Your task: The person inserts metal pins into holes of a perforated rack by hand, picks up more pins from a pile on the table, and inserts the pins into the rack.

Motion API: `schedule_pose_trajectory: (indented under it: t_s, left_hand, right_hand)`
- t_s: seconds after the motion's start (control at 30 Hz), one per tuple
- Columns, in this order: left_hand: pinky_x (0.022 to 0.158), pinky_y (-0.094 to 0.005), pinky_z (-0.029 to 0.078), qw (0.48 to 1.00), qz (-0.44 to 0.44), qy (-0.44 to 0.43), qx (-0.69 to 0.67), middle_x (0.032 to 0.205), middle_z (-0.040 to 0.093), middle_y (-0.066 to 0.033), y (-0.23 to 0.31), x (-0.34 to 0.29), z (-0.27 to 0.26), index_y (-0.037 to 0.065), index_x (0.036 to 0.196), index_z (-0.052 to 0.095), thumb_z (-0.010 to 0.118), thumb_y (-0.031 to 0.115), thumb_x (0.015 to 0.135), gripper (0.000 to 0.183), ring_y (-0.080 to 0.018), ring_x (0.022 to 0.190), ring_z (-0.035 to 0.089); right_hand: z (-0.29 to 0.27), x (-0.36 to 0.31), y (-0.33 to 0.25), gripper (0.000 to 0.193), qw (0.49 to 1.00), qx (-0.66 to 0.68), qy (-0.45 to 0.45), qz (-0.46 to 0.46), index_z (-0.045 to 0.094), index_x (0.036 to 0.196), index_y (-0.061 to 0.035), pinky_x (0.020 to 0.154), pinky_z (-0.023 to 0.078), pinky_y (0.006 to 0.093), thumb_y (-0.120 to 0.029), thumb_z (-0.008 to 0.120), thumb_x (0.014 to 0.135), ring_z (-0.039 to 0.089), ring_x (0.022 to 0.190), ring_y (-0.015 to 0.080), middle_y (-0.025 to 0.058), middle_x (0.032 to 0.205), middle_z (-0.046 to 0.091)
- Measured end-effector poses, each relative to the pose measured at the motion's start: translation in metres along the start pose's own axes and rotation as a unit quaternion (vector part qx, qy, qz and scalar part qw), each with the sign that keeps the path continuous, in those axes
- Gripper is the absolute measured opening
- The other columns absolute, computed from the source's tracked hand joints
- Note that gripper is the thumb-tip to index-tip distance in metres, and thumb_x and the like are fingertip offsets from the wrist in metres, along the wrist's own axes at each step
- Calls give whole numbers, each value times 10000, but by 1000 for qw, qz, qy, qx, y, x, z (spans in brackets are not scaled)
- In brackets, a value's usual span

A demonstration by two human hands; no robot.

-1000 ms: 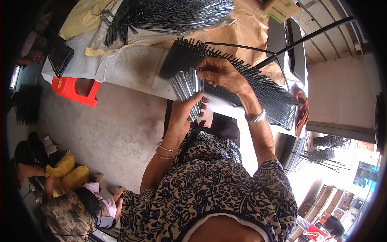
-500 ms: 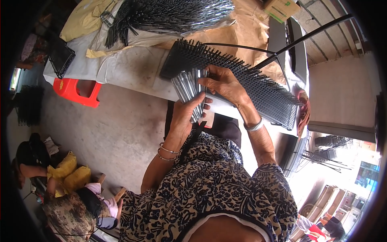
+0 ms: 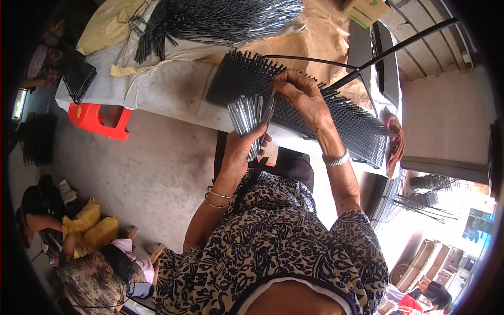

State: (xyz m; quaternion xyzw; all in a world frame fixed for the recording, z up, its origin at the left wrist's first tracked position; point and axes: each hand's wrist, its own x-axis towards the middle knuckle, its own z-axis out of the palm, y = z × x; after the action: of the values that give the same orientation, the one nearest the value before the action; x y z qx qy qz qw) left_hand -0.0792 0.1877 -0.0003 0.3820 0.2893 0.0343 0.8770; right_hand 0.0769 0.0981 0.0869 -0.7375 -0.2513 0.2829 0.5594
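My left hand (image 3: 240, 148) is wrapped round a fanned bundle of thin, shiny silver sticks (image 3: 242, 116). My right hand (image 3: 305, 100) pinches the upper end of a single slim stick (image 3: 270, 106), which slants up from beside the bundle; its lower end is near my left fingers. Just beyond both hands, a long black rack (image 3: 341, 123) full of small holes lies at an angle on the table, partly behind my right hand. Black pegs or sticks stand up along its far edge.
A big heap of thin dark sticks (image 3: 220, 23) lies on the white-covered table (image 3: 163, 86). A red plastic stool (image 3: 100, 122) stands at its left. Black metal bars (image 3: 391, 51) rise at right. Lower left, a person in camouflage clothing (image 3: 92, 278) sits near yellow sacks (image 3: 100, 231).
My right hand has moved up and right, away from the bundle, drawing one stick out at a slant. My left hand has barely moved.
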Motion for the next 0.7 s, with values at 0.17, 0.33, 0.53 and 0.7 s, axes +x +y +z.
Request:
schedule_pose_trajectory:
  t_s: [0.17,0.33,0.53,0.7]
  left_hand:
    - [513,-248,449,1000,-18,3,-2,746,674,-58,-10,8,-6,34,955,662,720,219,844,223,-112,618,605]
    - [504,-249,469,1000,-19,11,-21,774,687,-85,-4,6,1,26,974,649,698,252,869,253,-117,630,612]
    - [483,-284,467,998,-14,14,-55,796,665,-143,3,6,6,16,979,597,619,201,937,191,-156,581,592]
    - [485,-280,467,998,-20,18,-58,816,672,-154,6,5,7,16,980,599,607,189,941,177,-156,579,591]
  right_hand:
    - [-8,14,4,131,969,-110,180,-128,578,964,17,570,461,270,-106,600,927,566,610,127,63,760,641]
    - [-3,41,25,157,869,-267,290,-299,524,998,1,596,509,345,-25,627,883,661,679,290,170,815,659]
    - [1,52,41,159,903,-239,257,-248,535,995,-33,600,508,387,-37,636,872,655,716,338,176,841,656]
    - [3,55,38,147,871,-327,241,-276,619,1001,-82,598,513,399,-126,663,867,644,709,329,140,873,635]
